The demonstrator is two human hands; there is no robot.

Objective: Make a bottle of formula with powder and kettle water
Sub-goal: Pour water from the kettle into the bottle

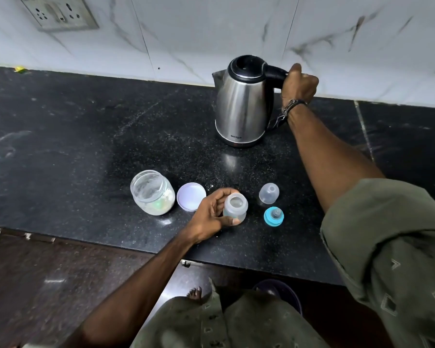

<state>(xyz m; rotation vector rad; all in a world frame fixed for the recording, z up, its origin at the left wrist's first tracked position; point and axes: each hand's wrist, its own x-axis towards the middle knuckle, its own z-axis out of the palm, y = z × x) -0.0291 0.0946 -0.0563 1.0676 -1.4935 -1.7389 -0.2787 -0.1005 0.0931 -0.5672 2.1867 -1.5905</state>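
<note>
On the black counter (86, 126), one open bottle (235, 208) is gripped upright by the left hand (212, 213); one kettle (244, 104) is grasped at its handle by the right hand (299, 84). One powder jar (152, 195), one lid (191, 196), one clear cap (269, 193) and one teal-ringed teat (274, 216) are set nearby.

kettle handle (274, 71): partly hidden by hand | wall socket (58, 12): cut off
</note>
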